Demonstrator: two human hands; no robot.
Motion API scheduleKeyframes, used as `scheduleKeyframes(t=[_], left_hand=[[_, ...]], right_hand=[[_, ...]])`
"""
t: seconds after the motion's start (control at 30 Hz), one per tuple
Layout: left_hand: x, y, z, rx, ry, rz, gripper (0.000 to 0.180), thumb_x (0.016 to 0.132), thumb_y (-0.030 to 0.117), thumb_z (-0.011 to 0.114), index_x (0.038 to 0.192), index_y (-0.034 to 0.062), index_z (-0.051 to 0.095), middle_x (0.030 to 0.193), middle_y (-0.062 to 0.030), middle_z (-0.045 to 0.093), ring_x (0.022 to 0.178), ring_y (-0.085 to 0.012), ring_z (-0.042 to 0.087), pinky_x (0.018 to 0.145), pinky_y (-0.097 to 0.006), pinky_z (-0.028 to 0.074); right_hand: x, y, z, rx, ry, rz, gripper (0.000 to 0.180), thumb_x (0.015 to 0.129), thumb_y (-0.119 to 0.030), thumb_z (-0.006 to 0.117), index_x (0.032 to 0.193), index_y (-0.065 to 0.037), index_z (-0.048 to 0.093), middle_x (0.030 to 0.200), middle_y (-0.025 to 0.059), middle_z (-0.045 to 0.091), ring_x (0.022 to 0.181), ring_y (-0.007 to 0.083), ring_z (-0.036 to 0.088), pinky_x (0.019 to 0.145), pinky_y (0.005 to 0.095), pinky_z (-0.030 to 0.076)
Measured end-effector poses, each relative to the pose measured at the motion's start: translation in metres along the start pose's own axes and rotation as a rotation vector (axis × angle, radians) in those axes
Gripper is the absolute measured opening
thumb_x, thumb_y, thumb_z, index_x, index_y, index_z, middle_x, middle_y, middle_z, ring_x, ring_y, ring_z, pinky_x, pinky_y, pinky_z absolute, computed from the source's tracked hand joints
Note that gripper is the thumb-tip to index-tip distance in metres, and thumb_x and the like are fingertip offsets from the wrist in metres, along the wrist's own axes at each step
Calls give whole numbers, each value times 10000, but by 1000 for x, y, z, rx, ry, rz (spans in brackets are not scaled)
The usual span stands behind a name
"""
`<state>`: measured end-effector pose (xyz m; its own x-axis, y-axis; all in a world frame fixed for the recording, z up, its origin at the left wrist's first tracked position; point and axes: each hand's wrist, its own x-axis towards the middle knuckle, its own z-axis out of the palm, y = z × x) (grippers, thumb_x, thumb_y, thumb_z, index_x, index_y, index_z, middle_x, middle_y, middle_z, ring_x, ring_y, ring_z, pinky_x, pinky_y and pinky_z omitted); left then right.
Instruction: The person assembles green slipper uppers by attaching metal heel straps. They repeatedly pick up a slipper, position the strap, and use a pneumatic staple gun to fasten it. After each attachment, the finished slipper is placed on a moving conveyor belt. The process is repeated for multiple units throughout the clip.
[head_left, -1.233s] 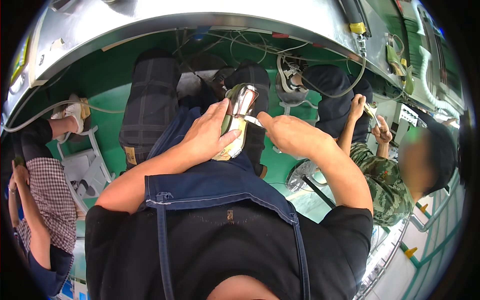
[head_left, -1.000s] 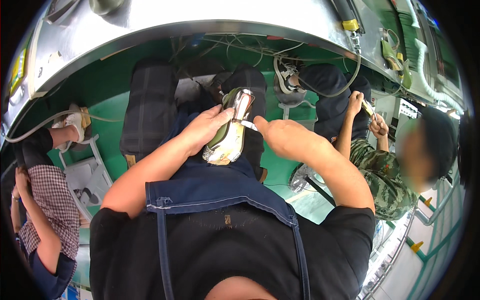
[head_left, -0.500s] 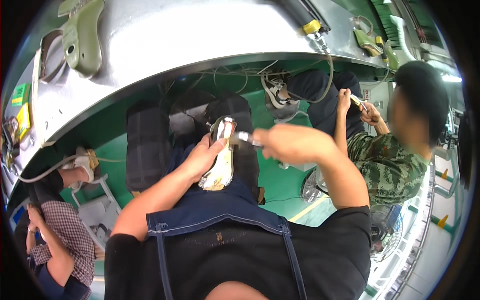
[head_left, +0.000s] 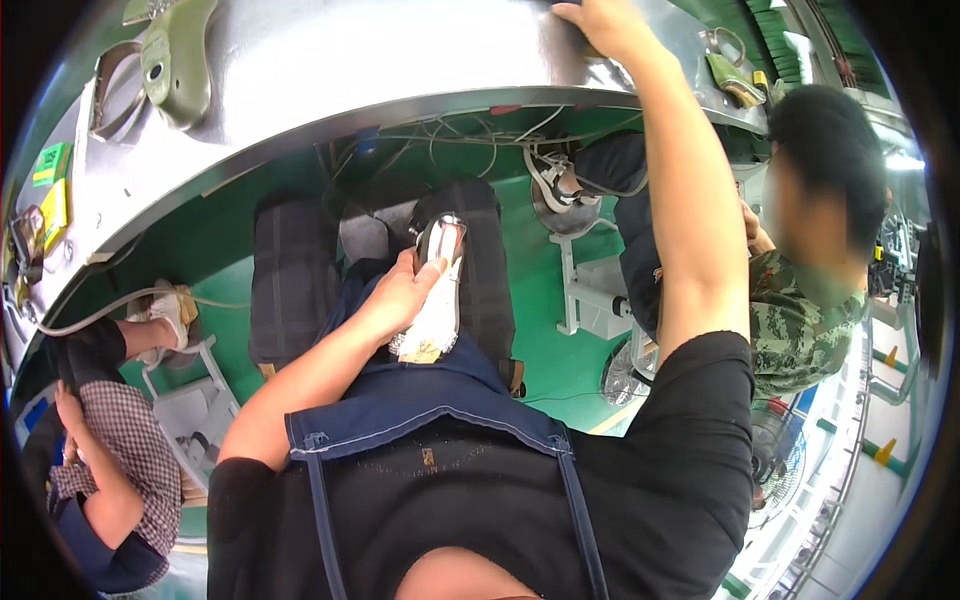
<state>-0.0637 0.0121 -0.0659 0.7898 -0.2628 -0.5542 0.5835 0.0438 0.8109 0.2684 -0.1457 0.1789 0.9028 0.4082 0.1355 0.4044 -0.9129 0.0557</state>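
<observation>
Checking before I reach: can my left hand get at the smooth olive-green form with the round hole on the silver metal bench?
Probably not as things stand: your left hand is busy holding the pale shoe-shaped piece. The green form itself looks uncovered, though.

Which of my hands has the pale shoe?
Your left bare hand, holding the pale elongated shoe; your right bare hand is over the silver metal bench.

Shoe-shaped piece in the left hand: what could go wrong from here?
Only the left hand grips the shoe-shaped piece, so it might twist or slip if that grip loosens. The right hand is stretched out over the bench; its forearm overlaps the neighbouring person in view, so a bump seems possible if they are really that close.
</observation>
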Motion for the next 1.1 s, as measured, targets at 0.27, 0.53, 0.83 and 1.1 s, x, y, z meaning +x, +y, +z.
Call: scheduleKeyframes(t=[0.27, 0.53, 0.83, 1.1], left_hand=[[19, 13, 7, -51, -30, -52, 723, 1081, 425, 568, 1532, -90, 337, 1397, -226, 591, 1255, -239, 589, 1064, -340, 459], [33, 22, 9, -41, 5, -84, 806, 1043, 492, 583, 1552, -70, 311, 1437, -291, 571, 1337, -341, 582, 1114, -383, 435], [43, 26, 7, -96, -27, -112, 820, 1030, 476, 615, 1565, -56, 291, 1448, -275, 568, 1346, -315, 576, 1111, -375, 441], [38, 40, 7, -187, -62, -119, 779, 1045, 388, 636, 1590, -38, 278, 1442, -197, 560, 1314, -234, 554, 1106, -341, 426]], right_hand=[[-119, -8, -38, 664, -281, 90, 501, 774, -269, 814, 1147, 27, 659, 828, 78, 686, 775, 163, 668, 691, 348, 539], [-218, -22, 5, 880, -1092, 369, 444, 726, -97, 789, 1117, 74, 666, 845, 37, 684, 750, 105, 576, 721, 286, 512], [-210, -9, 31, 896, -1195, 248, 475, 710, -112, 777, 1129, 82, 667, 837, 67, 686, 769, 121, 585, 755, 304, 518], [-187, -13, 34, 944, -1109, 279, 427, 712, -135, 788, 1062, 73, 660, 823, 59, 680, 745, 114, 590, 728, 295, 512]])
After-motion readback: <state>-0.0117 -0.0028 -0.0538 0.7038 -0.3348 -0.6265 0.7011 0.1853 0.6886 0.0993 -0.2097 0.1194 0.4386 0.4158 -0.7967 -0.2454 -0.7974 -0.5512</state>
